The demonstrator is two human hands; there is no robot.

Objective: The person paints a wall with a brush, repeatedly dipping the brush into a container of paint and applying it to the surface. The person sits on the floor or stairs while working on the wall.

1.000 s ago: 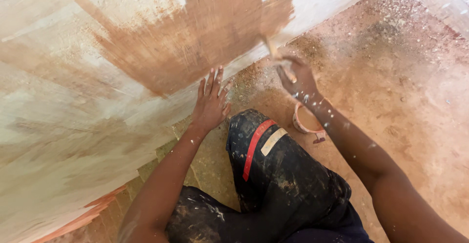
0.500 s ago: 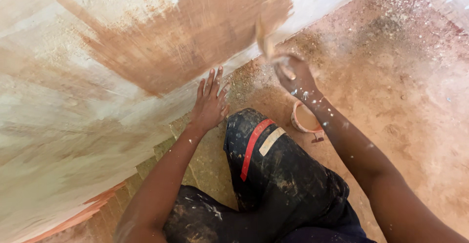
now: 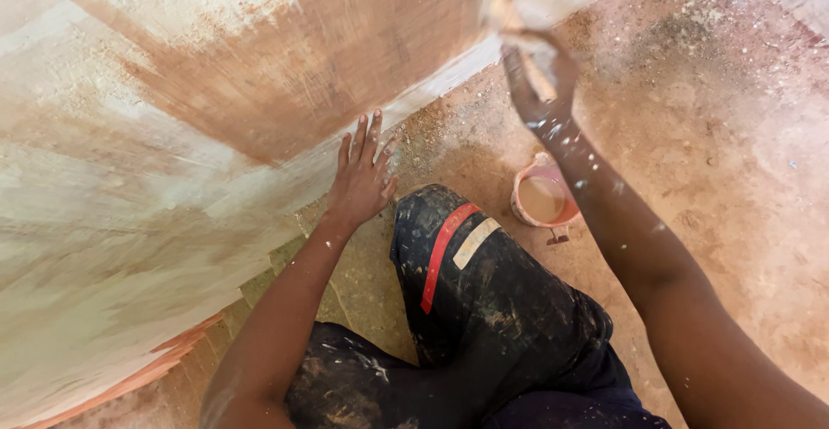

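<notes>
1. Brush [image 3: 501, 6]: blurred, at the top centre of the frame, its pale handle clenched in the right hand [image 3: 540, 75], its head against the wall [image 3: 129, 222].
2. The brown painted patch [image 3: 345, 58] spreads across the upper middle of the frame, left of the brush.
3. The left hand [image 3: 361, 179] lies flat and unclenched, fingers spread, pressed on the wall's lower edge at centre frame, holding nothing.
4. A small pink paint pot [image 3: 542, 196] stands on the dusty floor [image 3: 734, 153], right of centre, just beside the dark-trousered knee [image 3: 484, 308].
</notes>
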